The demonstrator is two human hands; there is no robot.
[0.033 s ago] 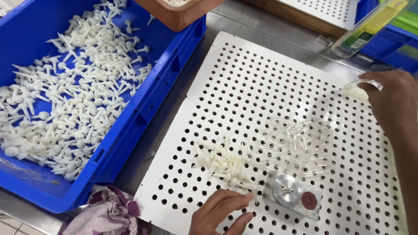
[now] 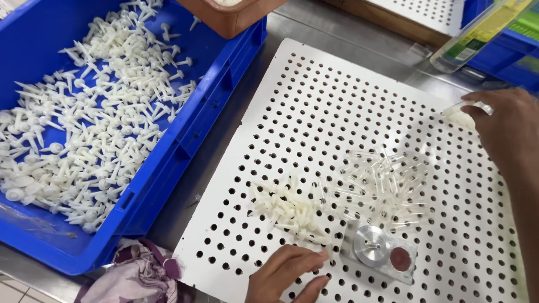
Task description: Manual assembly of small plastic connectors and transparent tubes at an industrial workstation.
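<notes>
Surface: steel worktop carrying a white perforated board.
Left hand: rests at the board's near edge, fingers loosely curled, holding nothing, just beside a heap of white plastic pins.
Right hand: fingers pinch a clear tube, long axis near level, free end pointing left.
Nearby: metal fixture; clear tubes; blue crate.

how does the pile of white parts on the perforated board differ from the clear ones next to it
The white parts are opaque, milky and stubby, bunched tightly near the left hand; the clear tubes are see-through, thinner and longer, spread more loosely toward the board's middle. The white pile stands out against the perforated board, while the clear tubes nearly vanish on it. Both are small plastic pieces lying loose on the board, beside the metal fixture.
</notes>
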